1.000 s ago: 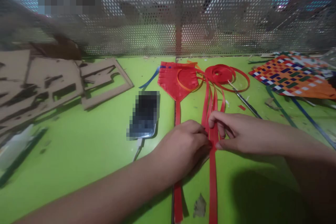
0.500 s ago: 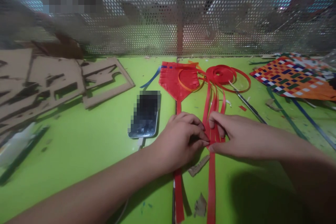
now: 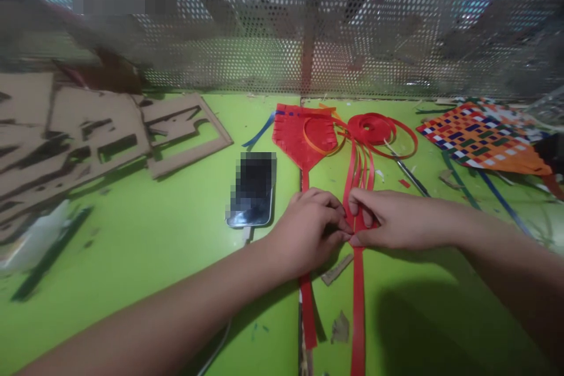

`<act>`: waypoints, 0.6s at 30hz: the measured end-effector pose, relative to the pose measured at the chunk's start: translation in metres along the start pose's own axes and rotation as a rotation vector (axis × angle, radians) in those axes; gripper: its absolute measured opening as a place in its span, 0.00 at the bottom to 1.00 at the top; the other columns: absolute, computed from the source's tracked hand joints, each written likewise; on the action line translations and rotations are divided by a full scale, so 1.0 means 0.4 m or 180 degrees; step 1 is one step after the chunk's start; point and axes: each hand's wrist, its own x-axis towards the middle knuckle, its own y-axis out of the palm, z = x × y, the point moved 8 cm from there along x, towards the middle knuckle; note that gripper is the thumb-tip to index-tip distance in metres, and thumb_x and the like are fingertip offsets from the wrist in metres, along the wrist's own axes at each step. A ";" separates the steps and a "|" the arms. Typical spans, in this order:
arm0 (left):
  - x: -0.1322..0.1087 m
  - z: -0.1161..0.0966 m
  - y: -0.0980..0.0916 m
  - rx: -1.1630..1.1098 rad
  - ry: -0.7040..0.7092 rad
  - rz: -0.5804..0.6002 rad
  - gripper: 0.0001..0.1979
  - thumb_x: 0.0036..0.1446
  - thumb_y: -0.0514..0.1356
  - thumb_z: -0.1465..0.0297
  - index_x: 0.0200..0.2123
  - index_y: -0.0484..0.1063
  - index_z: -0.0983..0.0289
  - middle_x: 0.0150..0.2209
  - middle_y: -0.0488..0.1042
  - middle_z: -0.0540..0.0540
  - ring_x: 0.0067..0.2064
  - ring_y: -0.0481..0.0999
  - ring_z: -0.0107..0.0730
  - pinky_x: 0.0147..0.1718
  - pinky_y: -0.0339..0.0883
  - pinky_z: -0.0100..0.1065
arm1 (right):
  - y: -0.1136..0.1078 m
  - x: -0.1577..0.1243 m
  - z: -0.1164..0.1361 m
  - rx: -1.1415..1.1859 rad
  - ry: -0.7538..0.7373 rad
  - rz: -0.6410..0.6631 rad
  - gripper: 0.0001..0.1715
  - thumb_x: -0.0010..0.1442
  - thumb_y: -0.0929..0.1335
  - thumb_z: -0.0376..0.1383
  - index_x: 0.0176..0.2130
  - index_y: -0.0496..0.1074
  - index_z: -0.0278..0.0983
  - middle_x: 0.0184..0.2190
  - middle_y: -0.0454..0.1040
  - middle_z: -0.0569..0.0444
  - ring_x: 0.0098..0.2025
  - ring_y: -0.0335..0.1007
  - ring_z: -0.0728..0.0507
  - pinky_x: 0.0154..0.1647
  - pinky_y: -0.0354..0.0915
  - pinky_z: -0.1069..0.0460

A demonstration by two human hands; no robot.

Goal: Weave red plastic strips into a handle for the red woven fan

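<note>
Several long red paper strips [image 3: 359, 305] lie side by side on the green table, fanning out toward the back and joined under my fingers. From the left, my left hand [image 3: 315, 226] pinches the edge of these strips with thumb and fingertips. My right hand [image 3: 374, 220] presses on the strips from the right, its fingers curled and its thumb meeting the left fingertips. The exact fold between them is hidden. Just behind my hands lies a red woven paper piece [image 3: 304, 135] with a pointed lower end and a thin blue strip through its top.
A phone [image 3: 253, 191] with a cable lies left of my hands. Cut cardboard frames [image 3: 185, 135] are at the far left. A red strip coil [image 3: 372, 127], a pen-like tool [image 3: 412, 176] and a multicoloured woven sheet [image 3: 489, 135] lie right. A perforated metal screen [image 3: 247, 29] stands behind.
The whole view has shifted slightly. Both hands stay together at the same spot on the red strips, with only small finger movement.
</note>
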 end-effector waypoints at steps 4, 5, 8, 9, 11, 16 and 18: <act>0.000 -0.002 0.000 0.0022 0.0008 -0.0008 0.06 0.64 0.67 0.71 0.40 0.86 0.56 0.47 0.81 0.55 0.54 0.74 0.48 0.55 0.64 0.51 | -0.007 0.007 0.016 -0.0321 0.0143 0.0072 0.19 0.58 0.73 0.49 0.41 0.65 0.43 0.33 0.74 0.55 0.33 0.70 0.41 0.31 0.60 0.49; 0.000 -0.002 0.000 0.0018 0.0015 -0.0005 0.07 0.64 0.67 0.71 0.40 0.86 0.56 0.47 0.81 0.55 0.54 0.74 0.48 0.55 0.65 0.51 | -0.007 0.009 0.022 -0.0420 0.0184 0.0089 0.19 0.58 0.73 0.48 0.41 0.65 0.43 0.33 0.75 0.55 0.33 0.70 0.41 0.31 0.60 0.49; -0.002 -0.003 -0.001 -0.0024 0.0055 0.0000 0.08 0.65 0.66 0.72 0.41 0.87 0.55 0.47 0.81 0.55 0.54 0.75 0.48 0.54 0.65 0.51 | -0.010 0.011 0.038 -0.0777 0.0341 0.0125 0.17 0.58 0.72 0.47 0.40 0.65 0.42 0.32 0.75 0.53 0.31 0.71 0.40 0.29 0.58 0.48; -0.002 -0.003 -0.001 -0.0032 0.0069 -0.0001 0.09 0.65 0.66 0.72 0.42 0.87 0.54 0.48 0.81 0.55 0.54 0.75 0.48 0.54 0.65 0.51 | -0.012 0.013 0.042 -0.0879 0.0381 0.0146 0.17 0.59 0.72 0.47 0.40 0.65 0.42 0.31 0.75 0.53 0.31 0.71 0.40 0.28 0.58 0.48; -0.003 -0.003 -0.002 -0.0035 0.0086 -0.0013 0.09 0.65 0.66 0.72 0.42 0.87 0.54 0.48 0.81 0.55 0.54 0.75 0.48 0.53 0.66 0.51 | -0.017 0.018 0.051 -0.1036 0.0374 0.0204 0.19 0.58 0.72 0.49 0.40 0.65 0.42 0.32 0.75 0.52 0.31 0.72 0.39 0.27 0.58 0.48; -0.005 -0.001 -0.003 -0.0064 0.0098 -0.0047 0.09 0.65 0.65 0.72 0.42 0.87 0.55 0.47 0.81 0.56 0.53 0.76 0.48 0.55 0.66 0.52 | -0.026 0.037 0.059 -0.1209 0.0291 0.0528 0.23 0.58 0.72 0.54 0.40 0.66 0.42 0.30 0.76 0.52 0.29 0.72 0.40 0.24 0.56 0.48; -0.005 0.000 -0.002 -0.0063 0.0092 -0.0059 0.09 0.65 0.65 0.72 0.42 0.87 0.55 0.47 0.81 0.56 0.54 0.76 0.48 0.55 0.66 0.52 | -0.030 0.042 0.061 -0.1234 0.0288 0.0589 0.21 0.59 0.72 0.52 0.41 0.67 0.41 0.29 0.76 0.52 0.28 0.72 0.40 0.24 0.55 0.48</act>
